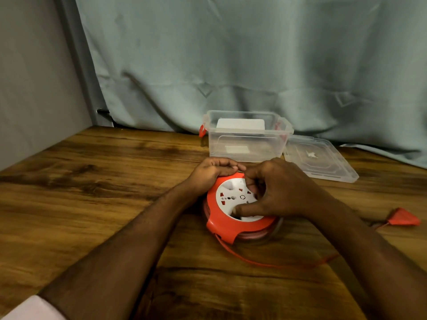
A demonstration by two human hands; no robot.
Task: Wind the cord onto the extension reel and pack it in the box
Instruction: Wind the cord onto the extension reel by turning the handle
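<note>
While the reel point(239, 207) lies flat on the wooden table point(92, 181) just in front of the clear box point(247, 137), we have both hands on it: our left hand point(211, 173) curls over its far left rim and grips it, and our right hand point(277, 192) rests on the white socket face with its thumb and fingers hooked into the recesses there, grasping the face rather than lying slack. The relation that matters is where the loose cord point(265, 262) lies from that grip. It leaves the reel at the near edge, runs along the table toward us and to the right, then passes under our right forearm to the orange plug point(403, 218), which sits well apart on the right. So we judge the slack lies on the right hand's side, with its long run roughly left to right, and the right hand is the nearer one to turn the face and draw it in. The box stands open, its lid point(321, 160) flat beside it.
</note>
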